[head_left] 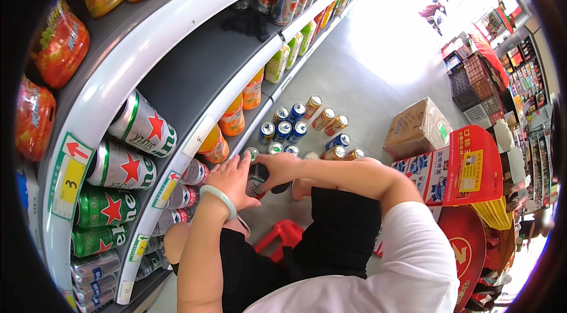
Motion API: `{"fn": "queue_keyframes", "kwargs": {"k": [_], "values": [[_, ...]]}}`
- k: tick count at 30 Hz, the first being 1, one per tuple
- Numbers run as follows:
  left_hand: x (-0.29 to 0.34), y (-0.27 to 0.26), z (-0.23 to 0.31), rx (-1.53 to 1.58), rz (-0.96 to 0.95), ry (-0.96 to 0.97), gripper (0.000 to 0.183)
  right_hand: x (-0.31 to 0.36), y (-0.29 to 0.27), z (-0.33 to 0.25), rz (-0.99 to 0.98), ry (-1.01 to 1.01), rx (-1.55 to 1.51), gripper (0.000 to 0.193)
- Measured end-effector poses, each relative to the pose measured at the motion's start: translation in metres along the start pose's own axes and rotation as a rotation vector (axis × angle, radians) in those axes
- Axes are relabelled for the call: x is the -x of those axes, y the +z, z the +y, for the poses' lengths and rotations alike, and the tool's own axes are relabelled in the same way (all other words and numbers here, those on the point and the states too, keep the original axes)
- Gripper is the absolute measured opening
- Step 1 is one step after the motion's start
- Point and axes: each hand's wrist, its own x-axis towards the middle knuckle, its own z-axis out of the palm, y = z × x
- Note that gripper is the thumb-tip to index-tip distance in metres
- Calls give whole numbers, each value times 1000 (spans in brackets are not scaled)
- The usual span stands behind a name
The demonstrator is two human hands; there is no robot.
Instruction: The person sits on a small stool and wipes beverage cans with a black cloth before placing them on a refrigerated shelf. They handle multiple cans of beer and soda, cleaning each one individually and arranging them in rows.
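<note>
Grip [277, 170] half-curled round dark can [255, 180], left grip [229, 179] — apparently — touching

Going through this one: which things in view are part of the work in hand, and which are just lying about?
In the work:
- left hand and right hand, both at the can
- can between them
- floor cans, likely, grouped just ahead of the hands

Apparently just about:
- cardboard box
- crates
- orange bottles on the shelf
</note>
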Motion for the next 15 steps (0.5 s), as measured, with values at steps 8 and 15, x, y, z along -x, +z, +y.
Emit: {"fn": "queue_keyframes", "kwargs": {"k": [8,15], "values": [[9,-50,55,997,86,213,97,159,-87,-31,615,-326,-778,75],[4,-32,72,1241,193,337,94,172,-78,-24,992,-665,-331,31]]}}
